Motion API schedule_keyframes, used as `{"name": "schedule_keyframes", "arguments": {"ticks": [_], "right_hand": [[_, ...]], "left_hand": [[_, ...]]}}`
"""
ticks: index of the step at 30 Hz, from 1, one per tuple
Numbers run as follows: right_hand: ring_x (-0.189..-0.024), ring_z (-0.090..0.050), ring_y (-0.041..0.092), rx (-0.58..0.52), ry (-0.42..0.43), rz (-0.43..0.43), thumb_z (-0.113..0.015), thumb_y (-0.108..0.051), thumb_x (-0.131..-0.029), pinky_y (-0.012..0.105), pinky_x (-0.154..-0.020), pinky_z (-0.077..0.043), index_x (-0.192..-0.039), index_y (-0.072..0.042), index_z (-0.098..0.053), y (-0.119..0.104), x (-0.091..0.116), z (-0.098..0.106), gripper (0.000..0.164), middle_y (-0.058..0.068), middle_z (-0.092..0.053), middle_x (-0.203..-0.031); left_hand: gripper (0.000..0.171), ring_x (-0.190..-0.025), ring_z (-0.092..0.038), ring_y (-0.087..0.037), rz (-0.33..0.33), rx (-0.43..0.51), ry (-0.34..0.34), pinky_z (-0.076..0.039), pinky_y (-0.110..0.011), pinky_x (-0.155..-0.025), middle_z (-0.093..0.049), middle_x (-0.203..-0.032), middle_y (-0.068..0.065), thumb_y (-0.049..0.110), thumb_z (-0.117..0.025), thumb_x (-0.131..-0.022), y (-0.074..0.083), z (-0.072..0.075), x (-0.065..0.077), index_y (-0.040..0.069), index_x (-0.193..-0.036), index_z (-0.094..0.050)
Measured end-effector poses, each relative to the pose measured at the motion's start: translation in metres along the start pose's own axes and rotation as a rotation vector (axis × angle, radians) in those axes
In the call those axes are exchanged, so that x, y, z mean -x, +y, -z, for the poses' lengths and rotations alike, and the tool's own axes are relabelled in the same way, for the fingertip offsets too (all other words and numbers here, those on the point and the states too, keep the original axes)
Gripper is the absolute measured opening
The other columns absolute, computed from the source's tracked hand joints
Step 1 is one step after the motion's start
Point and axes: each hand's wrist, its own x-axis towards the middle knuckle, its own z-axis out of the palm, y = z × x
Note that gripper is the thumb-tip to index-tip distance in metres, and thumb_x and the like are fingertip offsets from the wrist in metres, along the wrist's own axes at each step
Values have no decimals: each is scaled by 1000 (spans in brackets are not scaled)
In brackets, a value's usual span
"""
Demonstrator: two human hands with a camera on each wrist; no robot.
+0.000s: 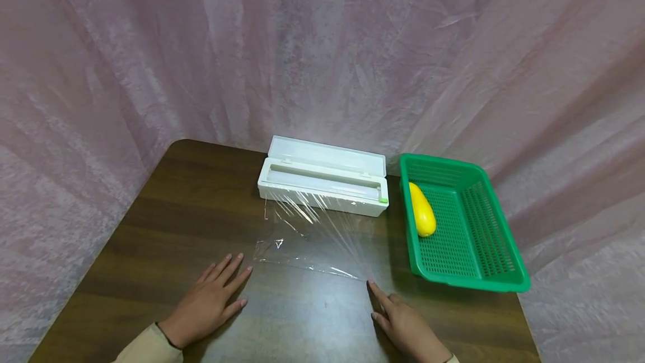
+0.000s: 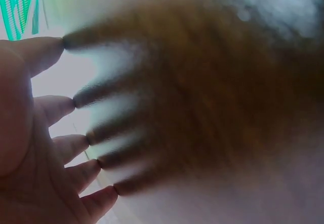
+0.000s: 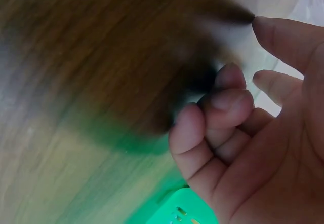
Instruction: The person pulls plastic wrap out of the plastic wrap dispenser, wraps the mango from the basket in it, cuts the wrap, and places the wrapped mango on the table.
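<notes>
A sheet of clear plastic wrap (image 1: 312, 245) stretches from the white wrap dispenser (image 1: 322, 198) toward the front of the table. Its lid (image 1: 327, 156) is raised at the back. My left hand (image 1: 204, 304) rests with spread fingertips on the wood, just left of the sheet's near left corner. In the left wrist view the fingertips (image 2: 76, 102) meet the tabletop. My right hand (image 1: 403, 321) touches the sheet's near right corner with an extended index finger, thumb apart from it. The right wrist view shows other fingers (image 3: 190, 133) curled with nothing visible in them.
On the right stands a green plastic basket (image 1: 471, 282) with a smooth yellow, elongated fruit or vegetable (image 1: 422, 212) against its left wall. The brown wooden table (image 1: 166, 212) has a rounded far left corner. Pink curtains (image 1: 322, 60) hang behind it and at both sides.
</notes>
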Motion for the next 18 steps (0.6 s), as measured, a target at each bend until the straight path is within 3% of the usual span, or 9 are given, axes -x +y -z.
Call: {"name": "schedule_keyframes", "arguments": {"ticks": [4,12,18], "right_hand": [[-75,-58,9,-1,50,39,-70,-33,-95,38,-77,-57,-155,-16,-43,3,4,0,68,-1,-62,-89],[-76,-56,9,-35,-74,-41,-66,-42,-96,40,-80,-57,-155,-19,-41,9,10,0,69,-2,-62,-93],[-70,-46,3,-73,-22,-15,-67,-36,-96,35,-74,-54,-150,-14,-49,8,8,1,61,-9,-54,-79]], "left_hand": [[65,-151,-33,-39,-6,10,-4,-33,-63,-115,-33,-165,-12,50,-63,-96,0,0,-1,21,-152,-48],[65,-151,-33,-39,2,44,-8,-31,-63,-116,-33,-164,-13,47,-66,-95,2,1,-2,20,-151,-48],[65,-150,-34,-41,14,50,-4,-31,-63,-116,-35,-163,-15,47,-67,-94,3,2,-2,19,-150,-51]]}}
